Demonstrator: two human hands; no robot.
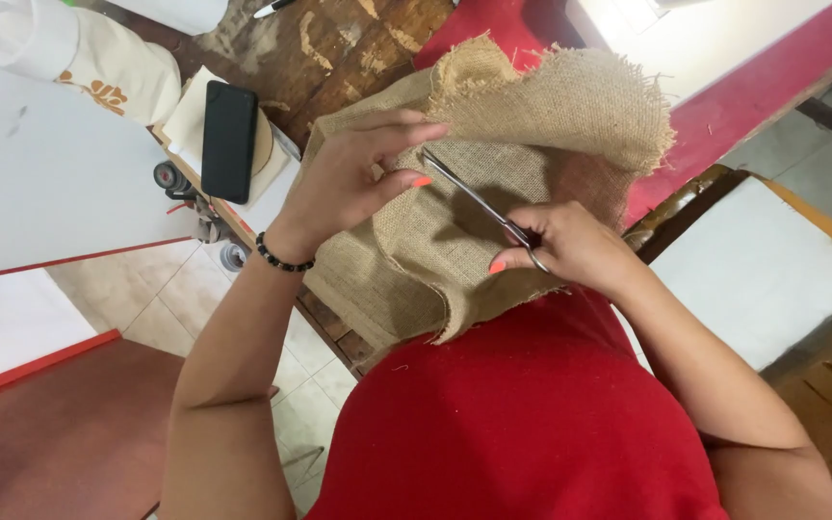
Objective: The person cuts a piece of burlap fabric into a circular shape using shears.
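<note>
nearest, at the lap: right hand [570, 248], fingers curled shut through the handles of slim metal scissors [479, 204]. long axis of the scissors slanting up and left from that hand, tips reaching toward the left hand's fingertips. blades look nearly closed, lying across the burlap piece [493, 159]; whether threads sit between them, cannot tell.

just beyond: left hand [353, 178], beaded bracelet [281, 258] at the wrist, thumb and forefinger pinched together on a fold of the burlap close to the scissor tips, remaining fingers bent above. so the cloth at the cutting point lies up and left of the right hand, touching the left, with the left hand the nearer one to it.

burlap draped over the worn wooden table edge [329, 53] and hanging toward the red shirt, frayed far border curling up.

farther left: black phone [228, 140] lying on a pale pad. beyond that, a cream cloth bag [108, 63]. far right: red-edged white board [724, 48].
</note>
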